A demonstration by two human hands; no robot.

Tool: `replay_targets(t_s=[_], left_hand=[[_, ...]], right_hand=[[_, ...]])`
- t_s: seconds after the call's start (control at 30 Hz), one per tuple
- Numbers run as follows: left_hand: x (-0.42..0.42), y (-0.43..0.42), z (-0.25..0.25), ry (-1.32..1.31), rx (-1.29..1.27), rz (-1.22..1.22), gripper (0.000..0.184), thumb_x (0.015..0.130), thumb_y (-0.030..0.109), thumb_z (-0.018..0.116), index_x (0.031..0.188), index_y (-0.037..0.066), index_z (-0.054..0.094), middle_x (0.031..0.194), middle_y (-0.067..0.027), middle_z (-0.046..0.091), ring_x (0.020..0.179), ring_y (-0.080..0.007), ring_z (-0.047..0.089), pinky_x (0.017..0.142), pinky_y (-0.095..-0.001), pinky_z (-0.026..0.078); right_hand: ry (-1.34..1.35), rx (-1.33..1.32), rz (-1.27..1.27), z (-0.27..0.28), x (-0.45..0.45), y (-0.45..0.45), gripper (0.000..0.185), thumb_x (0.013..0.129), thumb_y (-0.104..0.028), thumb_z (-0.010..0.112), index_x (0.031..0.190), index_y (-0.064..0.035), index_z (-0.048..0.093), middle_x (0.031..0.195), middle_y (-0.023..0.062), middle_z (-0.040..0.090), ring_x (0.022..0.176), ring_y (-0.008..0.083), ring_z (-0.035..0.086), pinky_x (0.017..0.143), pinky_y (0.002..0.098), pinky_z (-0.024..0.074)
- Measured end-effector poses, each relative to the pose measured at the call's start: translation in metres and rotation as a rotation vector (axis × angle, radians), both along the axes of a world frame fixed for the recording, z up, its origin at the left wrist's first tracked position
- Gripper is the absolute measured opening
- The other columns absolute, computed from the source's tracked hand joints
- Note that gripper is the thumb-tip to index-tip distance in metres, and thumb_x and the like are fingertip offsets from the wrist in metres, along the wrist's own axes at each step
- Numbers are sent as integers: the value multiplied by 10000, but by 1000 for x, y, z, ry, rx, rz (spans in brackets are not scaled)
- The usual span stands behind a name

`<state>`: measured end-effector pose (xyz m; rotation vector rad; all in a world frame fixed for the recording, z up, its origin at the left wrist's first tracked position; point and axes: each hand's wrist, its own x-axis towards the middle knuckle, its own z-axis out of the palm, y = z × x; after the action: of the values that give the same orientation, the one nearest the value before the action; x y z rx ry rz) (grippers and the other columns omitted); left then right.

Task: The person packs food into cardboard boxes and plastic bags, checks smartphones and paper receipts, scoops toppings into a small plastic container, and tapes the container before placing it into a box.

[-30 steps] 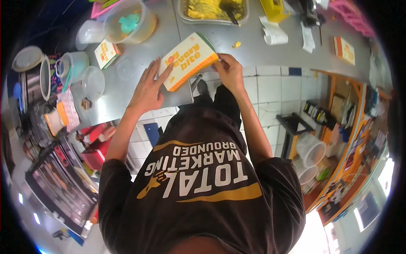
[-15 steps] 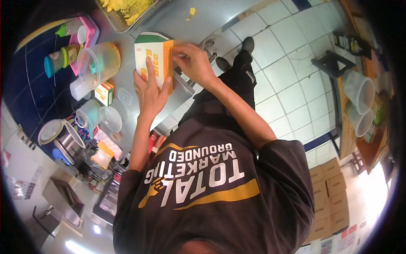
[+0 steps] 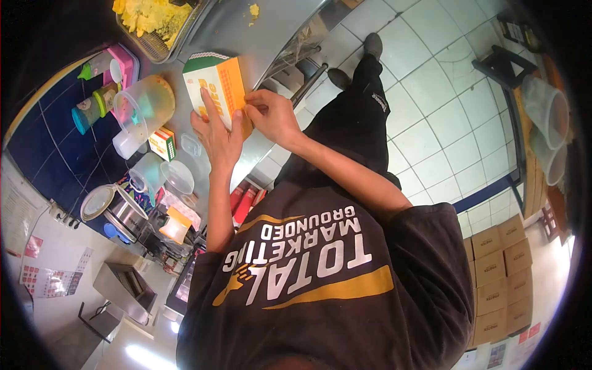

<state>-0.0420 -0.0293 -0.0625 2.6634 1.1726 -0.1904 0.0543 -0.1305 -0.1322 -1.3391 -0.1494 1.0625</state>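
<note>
A cardboard food box [image 3: 229,83] in white, orange and green stands on the metal counter [image 3: 259,46]. My left hand [image 3: 219,139] grips it, with fingers stretched over the white printed face and the thumb against the orange side. At the right edge of that orange side, my right hand [image 3: 274,120] has its thumb and fingertips pinched together on the box. What exactly lies between those fingertips is hidden. A smaller box [image 3: 163,143] in matching colours sits to the left, near a clear lid [image 3: 191,145].
A wire-mesh tray [image 3: 157,49] of yellow food stands at the counter's far end, with yellow crumbs [image 3: 253,11] beside it. Along the left are a large clear jug [image 3: 157,98], a pink tray [image 3: 127,65], plastic tubs [image 3: 177,177] and a metal pot [image 3: 128,219]. Cartons [image 3: 493,277] are stacked at right.
My right fingertips have slid from the upper part of the box's orange side down towards its nearer end. The box has turned a little, showing more orange. The camera view has shifted.
</note>
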Motion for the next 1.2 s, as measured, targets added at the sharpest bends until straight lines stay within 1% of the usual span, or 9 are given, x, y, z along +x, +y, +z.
replay_targets(t_s=[0.13, 0.23, 0.37, 0.43, 0.53, 0.67, 1.07, 1.13, 1.2], left_hand=[[5, -4, -1, -47, -43, 40, 878, 961, 400, 620, 1657, 182, 132, 1492, -438, 178, 1353, -574, 286, 1151, -572, 265], [10, -8, 6, -58, -129, 95, 862, 973, 348, 614, 1649, 137, 123, 1517, -426, 164, 1422, -548, 210, 1169, -573, 243], [15, -2, 14, -145, -159, 70, 784, 1002, 324, 583, 1618, 74, 168, 1509, -400, 202, 1421, -514, 211, 1170, -566, 237], [19, 2, 15, -225, -251, 169, 707, 1025, 318, 567, 1569, 23, 225, 1488, -375, 244, 1402, -486, 236, 1165, -552, 240], [20, 1, 12, -171, -190, 146, 681, 1037, 344, 562, 1542, 5, 255, 1474, -352, 271, 1383, -463, 259, 1155, -542, 249], [20, -2, 11, -127, -156, 147, 683, 1036, 355, 566, 1538, 4, 264, 1486, -349, 260, 1389, -461, 256, 1152, -542, 250], [14, -9, -5, -100, -16, 132, 727, 1011, 389, 580, 1609, 128, 260, 1510, -395, 174, 1345, -536, 289, 1148, -580, 246], [14, -9, -6, -68, 19, 121, 708, 1024, 429, 535, 1610, 137, 265, 1515, -395, 160, 1330, -536, 301, 1143, -578, 248], [13, -11, -5, -50, 17, 123, 706, 1029, 456, 509, 1610, 138, 266, 1517, -393, 160, 1326, -531, 306, 1142, -576, 248]], right_hand=[[62, -18, -32, 6, 7, -1, 314, 913, -123, 733, 1161, 59, 676, 984, 156, 762, 863, 182, 734, 804, 306, 592], [35, 31, -20, 3, 15, 0, 318, 872, -146, 772, 1079, 83, 694, 943, 189, 762, 808, 208, 746, 775, 326, 597], [28, 83, 48, 2, 21, 2, 326, 856, -163, 794, 1064, 72, 703, 931, 176, 762, 807, 203, 747, 768, 325, 597], [-10, 68, 75, 3, 22, 2, 305, 859, -181, 816, 1052, 36, 723, 915, 113, 759, 814, 152, 722, 784, 299, 586], [10, 75, 94, 0, 28, 2, 308, 851, -178, 818, 1046, 40, 720, 899, 113, 758, 797, 149, 722, 785, 295, 587], [-4, 75, 134, -4, 34, 4, 291, 850, -168, 812, 1030, 43, 721, 888, 115, 760, 800, 151, 729, 775, 290, 589], [-49, -20, 155, 3, 36, 9, 297, 791, -150, 802, 967, 75, 724, 853, 160, 765, 786, 193, 755, 738, 315, 602], [-102, -36, 105, 2, 35, 12, 331, 735, -211, 814, 890, 71, 734, 777, 203, 740, 724, 283, 755, 724, 355, 598], [-131, -71, 146, 5, 39, 11, 310, 770, -191, 798, 919, 73, 730, 805, 192, 751, 754, 247, 759, 731, 339, 599]])
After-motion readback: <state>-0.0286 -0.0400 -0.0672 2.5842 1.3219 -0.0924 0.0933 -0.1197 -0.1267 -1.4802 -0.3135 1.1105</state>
